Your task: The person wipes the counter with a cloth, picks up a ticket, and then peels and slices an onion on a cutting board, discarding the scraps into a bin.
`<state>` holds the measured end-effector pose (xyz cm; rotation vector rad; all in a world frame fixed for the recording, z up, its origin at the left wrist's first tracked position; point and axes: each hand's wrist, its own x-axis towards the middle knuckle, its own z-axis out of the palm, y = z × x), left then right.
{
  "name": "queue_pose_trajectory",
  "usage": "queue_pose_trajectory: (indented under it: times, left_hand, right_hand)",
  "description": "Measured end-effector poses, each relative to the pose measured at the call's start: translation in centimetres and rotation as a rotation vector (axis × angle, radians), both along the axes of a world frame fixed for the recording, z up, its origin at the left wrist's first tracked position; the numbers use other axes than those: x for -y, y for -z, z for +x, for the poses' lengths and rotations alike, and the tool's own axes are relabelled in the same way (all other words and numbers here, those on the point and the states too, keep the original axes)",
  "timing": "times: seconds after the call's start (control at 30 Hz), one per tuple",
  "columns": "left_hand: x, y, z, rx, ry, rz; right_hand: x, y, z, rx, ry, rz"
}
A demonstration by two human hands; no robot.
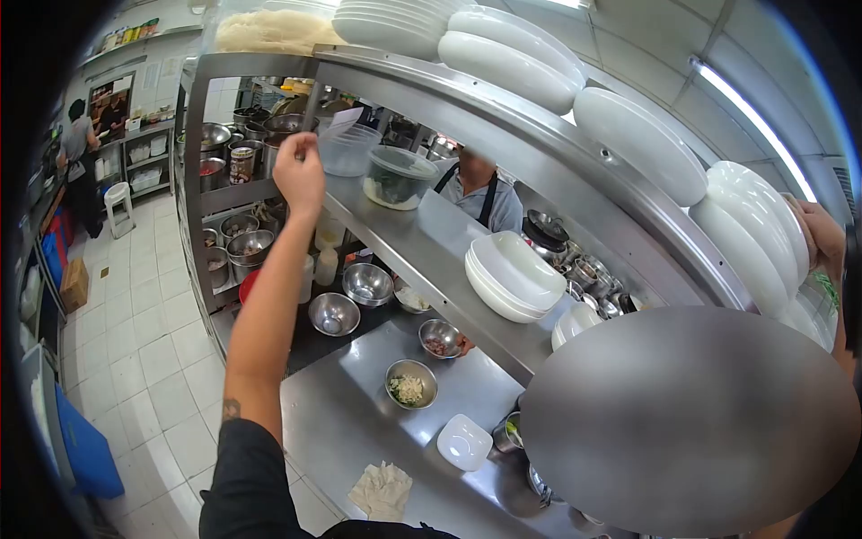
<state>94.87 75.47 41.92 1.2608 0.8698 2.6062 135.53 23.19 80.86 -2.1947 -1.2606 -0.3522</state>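
Note:
My left hand point(299, 175) is raised at the upper left, with its fingers closed in a pinch. A white paper slip point(345, 119) sticks out at the fingertips, in front of the steel shelf. Just to the right on that shelf stand a clear plastic tub point(350, 151) and a lidded clear tub point(400, 178) with green and white contents. My right hand is out of view. At the far right, another person's hand point(817, 235) touches a stack of white bowls point(754, 242) on the upper shelf.
White dishes point(512, 278) are stacked on the middle shelf point(413, 260). On the steel counter point(341, 431) below are a metal bowl of chopped food point(410, 384), a square white dish point(464, 442) and a crumpled cloth point(381, 491). A person's blurred head point(691, 422) is close on the right; another person point(489, 193) stands behind the shelf.

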Motion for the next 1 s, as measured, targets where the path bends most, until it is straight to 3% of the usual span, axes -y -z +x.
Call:
queue_pose_trajectory:
  times: [0.03,0.23,0.3,0.43,0.5,0.57,0.67,0.77,0.83,0.9,1.0]
  left_hand:
    - [-1.3,-1.0,-0.4,-0.12,-0.183,0.017]
    - [-7.8,-5.1,-1.2,-0.606,-0.337,0.039]
    - [-8.3,-5.5,-1.0,-0.896,-0.345,-0.251]
    - [-6.6,-5.9,-1.2,-0.784,-0.242,-0.332]
    - [-6.4,-5.8,-1.8,-0.814,-0.233,-0.278]
    - [-4.2,-4.2,-1.6,-0.634,-0.108,-0.084]
    - [3.9,0.3,1.4,-0.464,-0.018,0.103]
    - [16.7,8.4,6.6,-0.526,0.133,0.123]
    - [25.7,16.7,11.4,-0.495,0.475,0.089]
    - [34.8,24.4,14.9,-0.65,0.768,0.053]
    - [49.6,29.3,18.3,-0.855,1.037,-0.025]
  right_hand:
    - [-0.8,0.4,-0.5,0.022,-0.012,0.009]
    - [-2.0,3.2,-3.1,0.144,-0.073,0.076]
    - [-2.2,4.3,-3.8,0.174,-0.089,0.089]
    - [-1.7,7.0,-4.7,0.214,-0.129,0.125]
    - [-0.8,8.4,-4.8,0.226,-0.143,0.149]
    - [0.7,10.0,-4.7,0.231,-0.146,0.165]
    - [4.8,13.0,-3.8,0.214,-0.105,0.206]
    - [13.2,16.4,-2.1,0.205,0.061,0.234]
    - [22.1,19.1,-1.8,0.202,0.263,0.231]
    - [31.6,22.1,-3.4,0.199,0.486,0.197]
    - [43.0,25.3,-6.8,0.206,0.726,0.124]
